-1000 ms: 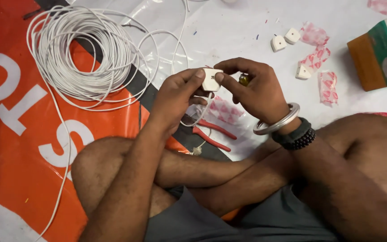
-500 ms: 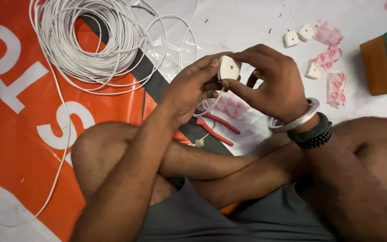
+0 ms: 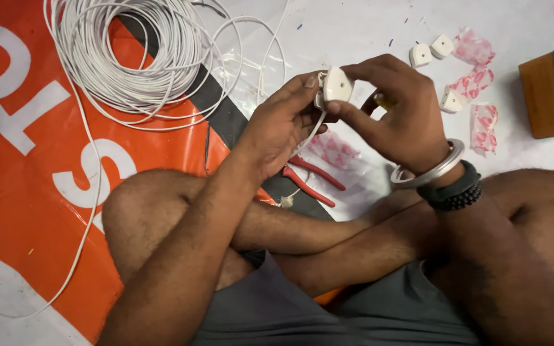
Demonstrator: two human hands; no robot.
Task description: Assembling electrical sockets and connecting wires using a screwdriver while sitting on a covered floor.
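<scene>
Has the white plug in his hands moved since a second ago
Cannot tell for certain. The white plug sits a little closer to the loose plugs on the sheet and now shows its flat face, but the head camera shifted too.

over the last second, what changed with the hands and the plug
Both hands raised the white plug slightly and turned it: a second ago it lay flat between the fingertips, now its rounded back faces the camera. The left hand and right hand still pinch it together. The cable coil, red pliers and spare plugs stayed put.
</scene>
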